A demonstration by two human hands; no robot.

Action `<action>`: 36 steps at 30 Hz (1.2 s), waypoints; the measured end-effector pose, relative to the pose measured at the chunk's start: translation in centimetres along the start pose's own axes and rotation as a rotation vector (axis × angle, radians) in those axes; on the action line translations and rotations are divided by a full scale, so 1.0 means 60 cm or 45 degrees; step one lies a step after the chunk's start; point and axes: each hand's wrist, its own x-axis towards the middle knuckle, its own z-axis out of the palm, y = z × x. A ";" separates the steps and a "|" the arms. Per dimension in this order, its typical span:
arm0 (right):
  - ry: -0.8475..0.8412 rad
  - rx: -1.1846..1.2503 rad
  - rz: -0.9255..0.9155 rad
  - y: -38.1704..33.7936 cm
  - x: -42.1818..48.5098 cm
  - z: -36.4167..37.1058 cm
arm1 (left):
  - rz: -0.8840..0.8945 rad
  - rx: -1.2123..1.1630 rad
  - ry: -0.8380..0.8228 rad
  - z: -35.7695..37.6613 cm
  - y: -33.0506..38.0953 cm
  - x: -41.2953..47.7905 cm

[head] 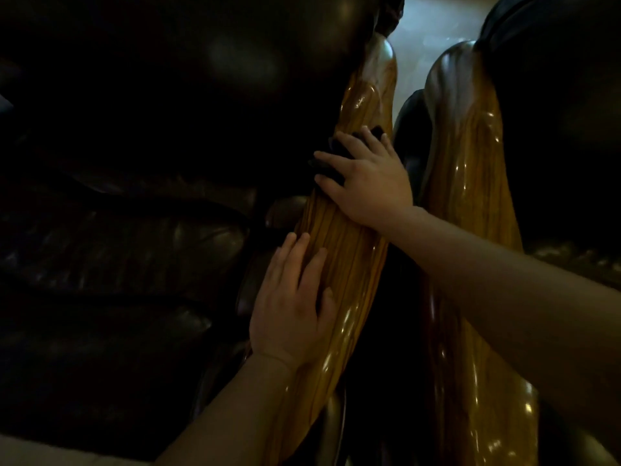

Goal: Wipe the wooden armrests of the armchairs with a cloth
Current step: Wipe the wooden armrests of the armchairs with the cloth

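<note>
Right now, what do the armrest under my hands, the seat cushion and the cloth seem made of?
Armrest: wood, by its long brown grain streaks, under a glossy varnish that throws bright highlights. Seat cushion: dark leather or a leather look-alike, creased with a soft sheen. Cloth: dark, soft fabric, mostly hidden under the right hand; weave unclear.

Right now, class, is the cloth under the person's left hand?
No, the dark cloth lies under the right hand, higher on the armrest, while the left hand rests bare on it lower down.
</note>
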 end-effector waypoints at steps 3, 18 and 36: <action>0.040 -0.023 -0.019 -0.034 -0.066 0.006 | -0.121 -0.191 0.057 -0.013 0.006 -0.001; -0.082 -0.055 -0.279 -0.305 -0.437 0.117 | -0.373 -0.170 -0.001 -0.189 -0.116 -0.360; -0.535 0.613 -0.180 -0.469 -0.489 -0.095 | -0.849 -0.037 -0.206 -0.440 -0.010 -0.559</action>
